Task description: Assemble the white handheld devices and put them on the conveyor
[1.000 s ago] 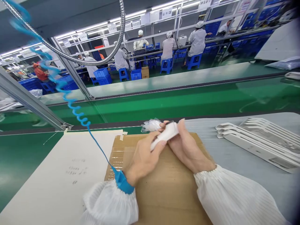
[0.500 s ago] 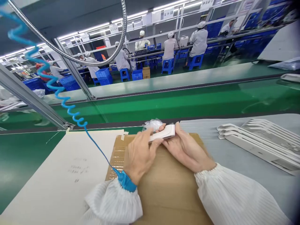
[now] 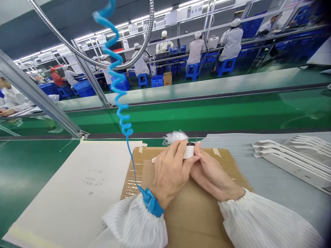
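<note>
Over a brown cardboard sheet (image 3: 195, 220) on the green worktop (image 3: 38, 168), the left hand (image 3: 171, 168) grasps a small white part (image 3: 189, 152), mostly hidden behind it, while the right hand (image 3: 213, 177) appears to pinch the part's black-topped end, near crumpled clear plastic (image 3: 176, 137)

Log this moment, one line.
left hand: holds white piece | right hand: holds same white piece | below: cardboard | beyond: crumpled clear plastic | right: stacked white panels
</note>
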A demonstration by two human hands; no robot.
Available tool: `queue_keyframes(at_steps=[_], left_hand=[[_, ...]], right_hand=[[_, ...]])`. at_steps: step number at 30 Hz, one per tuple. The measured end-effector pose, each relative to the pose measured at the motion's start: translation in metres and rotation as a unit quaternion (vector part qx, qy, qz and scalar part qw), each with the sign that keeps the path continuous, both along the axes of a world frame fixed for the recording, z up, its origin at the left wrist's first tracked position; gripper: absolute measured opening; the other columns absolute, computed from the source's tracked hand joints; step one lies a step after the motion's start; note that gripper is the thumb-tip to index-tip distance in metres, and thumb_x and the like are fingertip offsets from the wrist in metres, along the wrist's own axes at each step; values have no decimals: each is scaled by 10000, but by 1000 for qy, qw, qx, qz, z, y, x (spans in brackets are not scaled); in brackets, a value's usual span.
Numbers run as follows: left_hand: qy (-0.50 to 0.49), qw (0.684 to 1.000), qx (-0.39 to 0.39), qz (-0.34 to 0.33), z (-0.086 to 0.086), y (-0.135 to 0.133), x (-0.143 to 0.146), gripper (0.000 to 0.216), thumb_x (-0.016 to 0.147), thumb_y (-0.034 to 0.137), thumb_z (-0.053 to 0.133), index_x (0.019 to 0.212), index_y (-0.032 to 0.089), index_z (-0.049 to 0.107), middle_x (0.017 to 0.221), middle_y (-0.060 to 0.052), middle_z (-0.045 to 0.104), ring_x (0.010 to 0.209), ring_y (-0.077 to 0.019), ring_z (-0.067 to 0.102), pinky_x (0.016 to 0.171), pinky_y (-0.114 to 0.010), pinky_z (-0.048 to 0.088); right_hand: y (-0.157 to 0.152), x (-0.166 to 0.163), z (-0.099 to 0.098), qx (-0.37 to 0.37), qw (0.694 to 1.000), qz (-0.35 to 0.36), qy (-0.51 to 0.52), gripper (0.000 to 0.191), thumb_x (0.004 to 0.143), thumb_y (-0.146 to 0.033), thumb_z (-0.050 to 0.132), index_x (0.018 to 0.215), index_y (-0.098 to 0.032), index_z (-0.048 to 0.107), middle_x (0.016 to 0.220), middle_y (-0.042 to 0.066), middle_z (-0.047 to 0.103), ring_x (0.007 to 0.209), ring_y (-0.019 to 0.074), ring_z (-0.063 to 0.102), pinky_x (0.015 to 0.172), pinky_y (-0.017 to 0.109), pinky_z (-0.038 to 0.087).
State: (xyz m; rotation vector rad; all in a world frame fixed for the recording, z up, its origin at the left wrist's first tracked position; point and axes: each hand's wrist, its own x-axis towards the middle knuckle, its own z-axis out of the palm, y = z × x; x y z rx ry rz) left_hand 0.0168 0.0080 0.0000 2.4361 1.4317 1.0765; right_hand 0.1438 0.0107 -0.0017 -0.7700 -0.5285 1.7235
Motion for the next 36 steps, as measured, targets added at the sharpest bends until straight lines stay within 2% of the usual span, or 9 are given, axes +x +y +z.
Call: queue_keyframes(at_steps=[5,9,11,15,22,26,29,33,36], left_hand=[[8,997,-70,-42,-1,8,-15,475,1005,491,520,1406,236,516,1297,-82,698,1190,-245,651,949,-355,533],[-84,979,-183,-9,2,12,-17,447,1055,447,335,912,202,680,875,-73,729,794,-188,665,701,-297,484],[-199,925,-324,24,3,15,-17,550,1036,524,321,679,186,568,628,-39,606,532,-122,517,528,-257,376],[-366,779,-509,14,3,23,-20,486,954,621,473,727,190,481,561,27,498,378,-38,257,408,-217,133],[-474,711,-515,-69,16,29,-32,356,932,531,586,904,189,491,602,55,483,394,-9,218,410,-177,91],[-504,800,-324,-2,39,65,-55,242,938,431,589,1026,220,507,651,54,527,431,-35,326,433,-171,198],[-299,895,-275,180,51,111,-78,186,924,296,590,1093,223,563,740,6,651,478,-68,437,483,-201,307],[-194,903,-310,224,50,165,-98,59,804,171,704,792,132,663,592,-38,601,484,-112,476,533,-261,342],[-165,924,-270,213,40,187,-102,70,844,180,647,800,128,665,609,-34,600,560,-142,543,620,-289,417]], right_hand=[[12,21,1,-1,997,-29,68,328,968,-524,583,843,-233,669,850,19,635,907,199,638,897,350,577],[17,25,1,-11,996,-73,56,361,1028,-485,481,898,-227,698,934,33,682,923,177,654,961,329,555],[16,21,1,6,997,-72,20,372,1038,-491,461,1010,-226,720,1068,53,714,1034,183,661,999,333,536],[13,16,-4,70,996,-41,-29,360,969,-558,582,1094,-250,721,1209,53,719,1170,208,639,1052,372,504],[16,19,-18,65,995,-48,-67,358,909,-510,705,1161,-256,709,1209,51,740,975,164,689,849,281,572],[17,19,-21,6,994,-71,-80,312,854,-310,796,1145,-243,708,1169,56,765,840,134,703,807,252,601],[18,19,-22,-8,995,-80,-62,325,814,-248,823,1120,-236,713,1191,67,760,857,149,718,821,271,623],[20,20,-25,-4,996,-75,-52,370,788,-220,834,1136,-231,708,1227,76,750,908,165,733,868,290,627],[21,20,-25,-4,996,-70,-54,393,771,-200,832,1142,-227,706,1236,78,748,963,176,737,928,306,616]])
